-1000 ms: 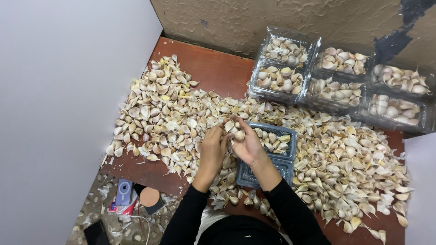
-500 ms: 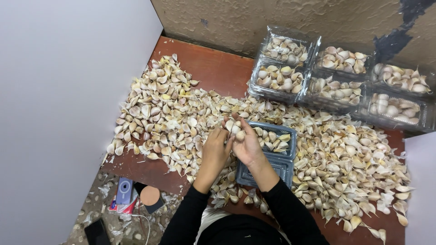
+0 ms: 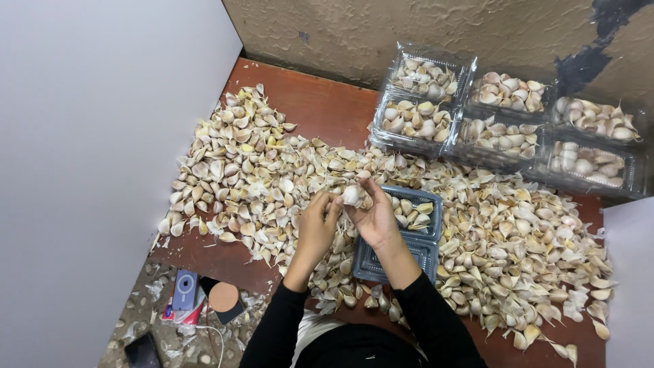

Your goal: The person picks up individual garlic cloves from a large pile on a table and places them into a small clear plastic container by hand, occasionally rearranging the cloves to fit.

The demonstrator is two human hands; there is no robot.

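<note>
My left hand (image 3: 317, 225) and my right hand (image 3: 371, 217) meet above a wide heap of garlic cloves (image 3: 259, 177) on a reddish-brown table (image 3: 313, 102). Both pinch one pale garlic clove (image 3: 352, 195) between their fingertips. Just right of my hands lies an open dark plastic tray (image 3: 426, 204) holding a few cloves, its empty lid half (image 3: 395, 259) nearer to me. My black sleeves reach up from the bottom edge.
Several clear plastic boxes (image 3: 422, 119) filled with cloves stand at the back right against a rough wall. A white panel (image 3: 102, 136) borders the left. On the floor at lower left lie a small blue device (image 3: 184, 289), a round brown disc (image 3: 223, 298) and loose skins.
My hands have stayed over the tray's left edge and turned the clove slightly between the fingertips. The heap and the boxes have not moved.
</note>
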